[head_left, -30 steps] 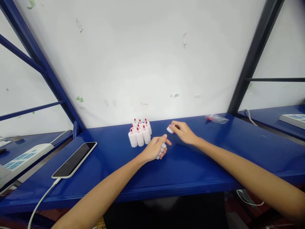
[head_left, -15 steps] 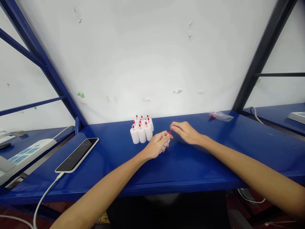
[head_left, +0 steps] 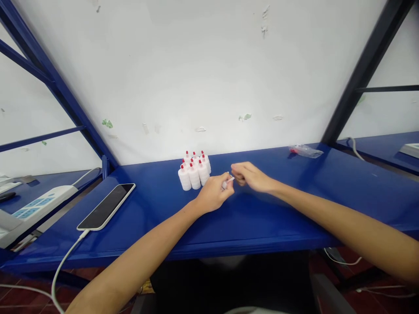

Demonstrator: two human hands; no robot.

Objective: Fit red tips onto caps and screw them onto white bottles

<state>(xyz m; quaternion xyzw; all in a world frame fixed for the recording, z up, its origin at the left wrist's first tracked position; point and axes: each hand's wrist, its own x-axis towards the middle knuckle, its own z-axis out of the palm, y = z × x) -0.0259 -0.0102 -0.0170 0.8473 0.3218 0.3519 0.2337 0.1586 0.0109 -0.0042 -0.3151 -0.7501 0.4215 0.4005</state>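
Note:
My left hand [head_left: 214, 193] is closed around a white squeeze bottle [head_left: 224, 185], most of it hidden by my fingers. Its pale nozzle [head_left: 231, 179] pokes out between thumb and forefinger, pointing up and right, with no red showing at the tip. Just to the right, my right hand [head_left: 250, 176] is closed, fingers curled in, a short gap from the nozzle; whatever it holds is hidden. Left of my left hand stands a tight group of several white squeeze bottles [head_left: 194, 175], upright, with red tips.
A clear plastic bag [head_left: 307, 151] with something red inside lies at the back right of the blue table [head_left: 262, 224]. On the left a phone [head_left: 107, 207] is plugged into a white cable [head_left: 63, 257]. A power strip [head_left: 41, 207] lies beyond the table's left side.
The red tip seen on the held bottle is no longer visible, and a bare pale nozzle shows. My left hand has turned, and my right fingers have curled in. The view has tilted slightly down.

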